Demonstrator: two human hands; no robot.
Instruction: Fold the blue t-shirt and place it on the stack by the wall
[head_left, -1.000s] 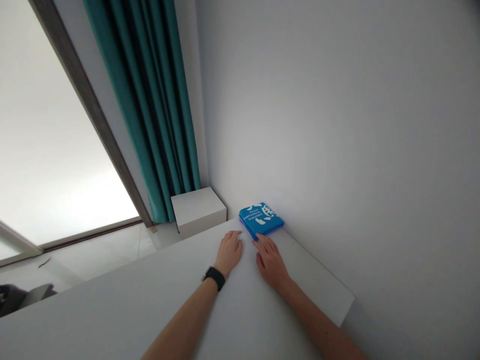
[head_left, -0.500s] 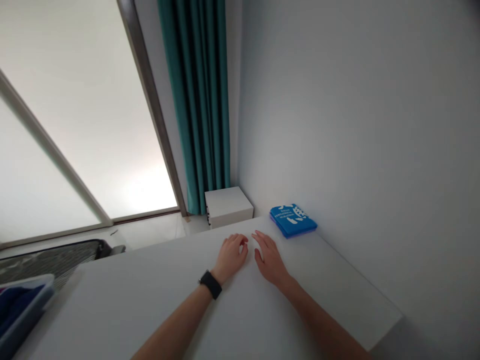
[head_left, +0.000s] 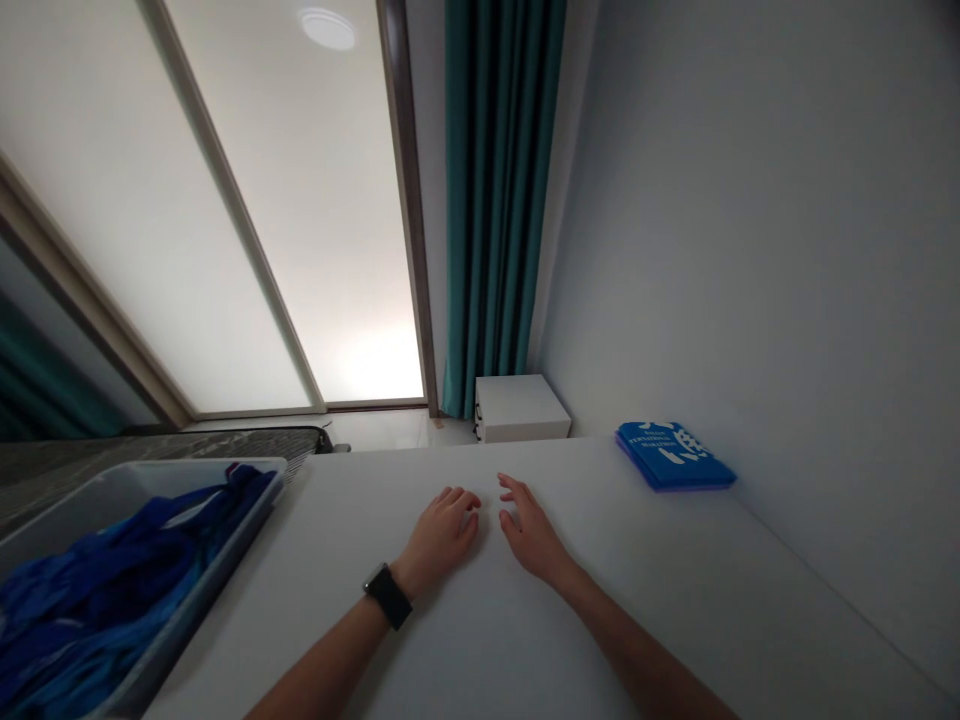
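On the white table, near its middle, my left hand lies with loosely bent fingers and holds nothing. A dark watch is strapped round that wrist. My right hand is just beside it, thumb apart from the fingers, also holding nothing. A small gap separates the two hands. To the right, by the wall, rests a folded blue cloth item with white print. At the left, a pale plastic bin holds crumpled blue fabric.
Beyond the table's far edge stands a low white cabinet below a teal curtain. Frosted sliding panels fill the back left. A plain wall runs along the right side. Behind the bin lies a dark grey patterned surface.
My view has turned left, so the bin and its blue fabric show much more. The folded blue item sits farther right in view. Both hands stay over the table, still empty.
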